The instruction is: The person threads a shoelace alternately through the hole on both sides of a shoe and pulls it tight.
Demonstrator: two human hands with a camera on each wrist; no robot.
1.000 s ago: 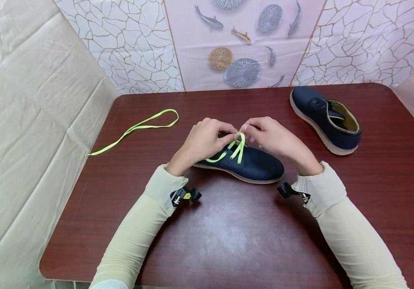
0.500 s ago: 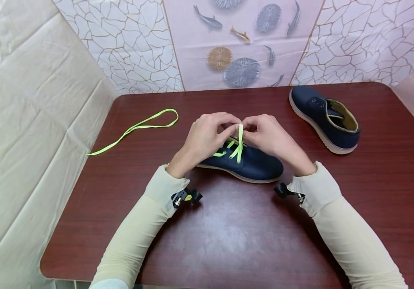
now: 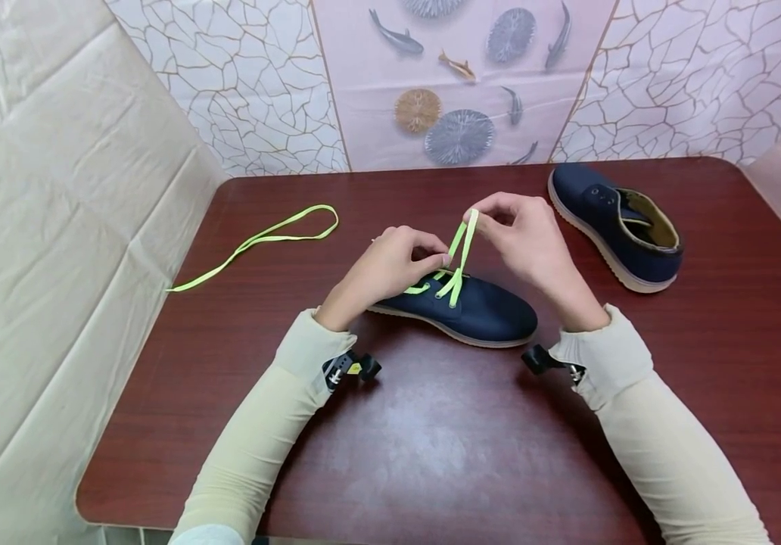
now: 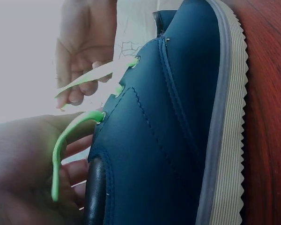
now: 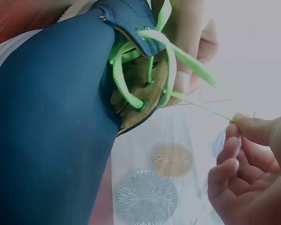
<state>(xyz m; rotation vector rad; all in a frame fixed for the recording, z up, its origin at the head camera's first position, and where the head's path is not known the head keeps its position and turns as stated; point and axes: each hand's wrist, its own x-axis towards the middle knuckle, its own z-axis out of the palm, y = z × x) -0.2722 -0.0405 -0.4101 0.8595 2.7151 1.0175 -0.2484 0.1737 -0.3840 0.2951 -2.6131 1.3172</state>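
Note:
A navy shoe (image 3: 493,310) with a pale sole lies on the table, toe to the right. Neon yellow-green shoelace (image 3: 457,281) runs through its eyelets. My right hand (image 3: 527,235) is raised above the shoe and pinches the lace between thumb and forefinger, drawing it up in a narrow inverted V. At the lacing, my left hand (image 3: 397,261) pinches the shoe's eyelet flap with thumb and forefinger. In the right wrist view, the left thumb (image 5: 182,79) lies at the flap's edge, beside a loose lace loop. A free lace end (image 4: 56,183) hangs in the left wrist view.
Another navy shoe (image 3: 625,227), unlaced, stands at the back right of the reddish-brown table (image 3: 404,446). A second neon lace (image 3: 261,238) lies folded in a loop at the back left. Patterned sheeting (image 3: 458,83) hangs behind the table.
My hands met above the lacing half a second ago. Since then my right hand has moved up and right, stretching the lace, while my left hand has dropped slightly back to the shoe.

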